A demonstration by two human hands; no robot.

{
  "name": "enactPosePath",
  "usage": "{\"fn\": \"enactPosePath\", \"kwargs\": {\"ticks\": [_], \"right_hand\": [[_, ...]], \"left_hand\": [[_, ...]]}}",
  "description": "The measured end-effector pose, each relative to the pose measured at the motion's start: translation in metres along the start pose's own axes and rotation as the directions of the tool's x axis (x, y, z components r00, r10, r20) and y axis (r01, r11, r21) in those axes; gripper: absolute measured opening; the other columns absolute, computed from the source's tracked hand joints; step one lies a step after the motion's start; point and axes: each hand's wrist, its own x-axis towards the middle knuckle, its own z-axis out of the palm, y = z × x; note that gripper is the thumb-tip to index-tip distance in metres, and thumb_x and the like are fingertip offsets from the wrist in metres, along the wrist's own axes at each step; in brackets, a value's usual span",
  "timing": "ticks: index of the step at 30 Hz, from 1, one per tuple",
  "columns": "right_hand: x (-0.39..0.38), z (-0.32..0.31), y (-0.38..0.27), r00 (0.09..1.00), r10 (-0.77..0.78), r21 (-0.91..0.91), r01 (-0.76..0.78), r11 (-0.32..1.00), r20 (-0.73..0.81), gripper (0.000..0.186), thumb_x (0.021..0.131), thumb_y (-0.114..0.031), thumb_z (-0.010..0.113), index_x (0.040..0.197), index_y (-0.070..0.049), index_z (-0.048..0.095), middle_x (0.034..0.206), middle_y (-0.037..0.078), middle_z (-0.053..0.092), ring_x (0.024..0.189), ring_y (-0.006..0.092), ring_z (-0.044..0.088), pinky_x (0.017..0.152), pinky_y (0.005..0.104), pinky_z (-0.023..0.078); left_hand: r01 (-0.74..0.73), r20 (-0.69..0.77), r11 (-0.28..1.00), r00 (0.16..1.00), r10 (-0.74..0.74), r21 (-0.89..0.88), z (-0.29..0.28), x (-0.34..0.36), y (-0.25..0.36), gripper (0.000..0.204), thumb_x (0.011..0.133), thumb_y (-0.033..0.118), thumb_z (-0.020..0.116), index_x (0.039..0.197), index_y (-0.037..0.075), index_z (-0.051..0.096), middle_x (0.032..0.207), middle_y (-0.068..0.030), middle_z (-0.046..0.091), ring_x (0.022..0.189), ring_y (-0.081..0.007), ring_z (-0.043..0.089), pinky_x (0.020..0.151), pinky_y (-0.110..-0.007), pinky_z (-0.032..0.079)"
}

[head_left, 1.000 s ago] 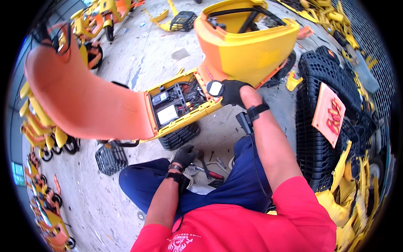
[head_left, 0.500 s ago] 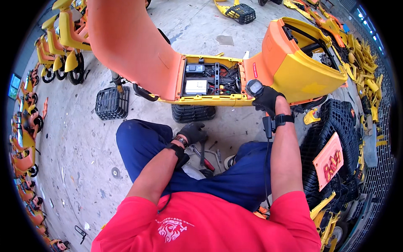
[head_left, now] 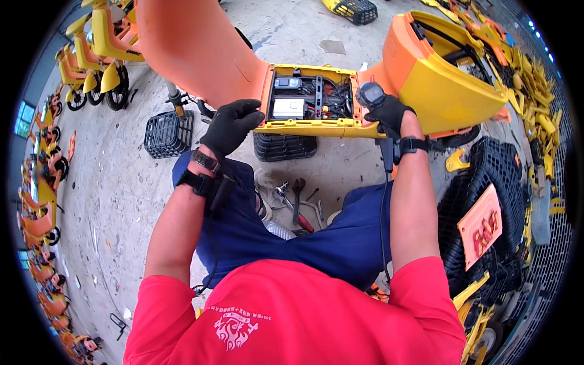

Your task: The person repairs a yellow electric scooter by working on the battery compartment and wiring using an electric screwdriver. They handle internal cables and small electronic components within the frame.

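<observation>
A yellow and orange scooter body (head_left: pixel 438 79) lies on its side in front of me, its compartment (head_left: pixel 310 97) open on a grey box and black wiring. My right hand (head_left: pixel 389 115), in a black glove, is closed around a round dark tool (head_left: pixel 370 95) at the compartment's right edge. My left hand (head_left: pixel 231 125), also gloved, is raised just left of the compartment with its fingers curled and nothing in it. An orange seat panel (head_left: pixel 194 48) stands open above that hand.
Hand tools (head_left: pixel 298 198) lie on the concrete between my knees. A black basket (head_left: pixel 167 132) sits to the left, black crates (head_left: pixel 486 201) with an orange plate to the right. Rows of yellow scooters (head_left: pixel 97 55) line the left, yellow parts the far right.
My left hand rose from the tools on the floor up to the compartment's left edge. My right hand stayed on the round tool. The view shifted, bringing the scooter closer.
</observation>
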Motion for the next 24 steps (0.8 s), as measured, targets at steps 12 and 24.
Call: {"fn": "enactPosePath", "kwargs": {"ticks": [12, 24], "right_hand": [[-0.015, -0.018, 0.015, 0.989, 0.134, -0.210, -0.146, 0.967, -0.070, 0.054, 0.069, -0.033, 0.084, 0.109, -0.001, 0.070, 0.093, 0.015, 0.074, 0.074, 0.0254, 0.072, 0.069, 0.0385, 0.058], [-0.018, -0.018, 0.014, 0.988, 0.114, -0.215, -0.135, 0.967, -0.107, 0.059, 0.062, -0.035, 0.088, 0.106, 0.000, 0.072, 0.096, 0.018, 0.074, 0.081, 0.0295, 0.072, 0.074, 0.0390, 0.058]], "left_hand": [[-0.222, 0.129, 0.701, 0.974, 0.184, 0.678, 0.082, 0.048, -0.140, 0.058, 0.076, 0.018, 0.077, 0.128, 0.009, 0.054, 0.129, -0.0179, 0.055, 0.119, -0.0391, 0.055, 0.098, -0.045, 0.049], [-0.090, 0.103, 0.608, 0.995, 0.013, 0.789, 0.093, 0.067, -0.150, 0.045, 0.075, 0.024, 0.079, 0.116, 0.009, 0.067, 0.113, -0.0162, 0.064, 0.106, -0.0370, 0.063, 0.089, -0.045, 0.052]]}}
